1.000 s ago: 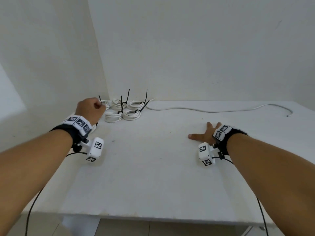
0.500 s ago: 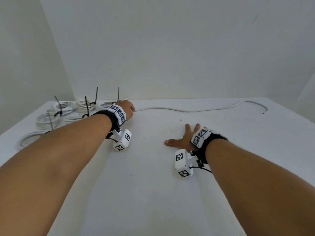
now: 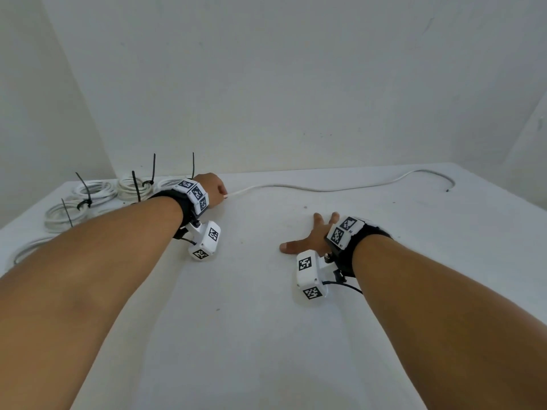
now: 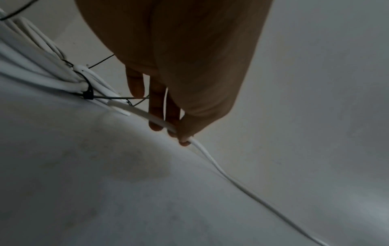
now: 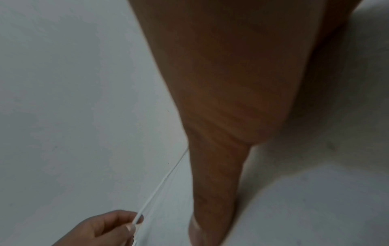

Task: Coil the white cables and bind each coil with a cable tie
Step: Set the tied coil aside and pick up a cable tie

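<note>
White walls [image 3: 281,84] close in on the far and left sides of the white tabletop [image 3: 266,335] we work at, and its surface shows faint smudges and small dark specks. At the far left lie the coils [image 3: 94,190] of white cable, each bound with a black cable tie [image 3: 153,170] whose tail stands up. The loose cable [image 3: 325,189] runs along the far side of the tabletop from our left hand [image 3: 211,187] out to the far right, where it curves back. The fingers [image 4: 185,133] of our left hand pinch this cable near its end, thumb against fingertips. Our right hand [image 3: 313,238] lies flat on the tabletop, well apart from the cable, its fingers [image 3: 318,218] spread and straight.

Our left forearm hides some of the coils in the head view, and the nearest coil is cut off by it. The wrist views are dim and blurred.

Half a second ago our left hand was just reaching the cable's end; now it grips it. Our right hand has stayed put.
</note>
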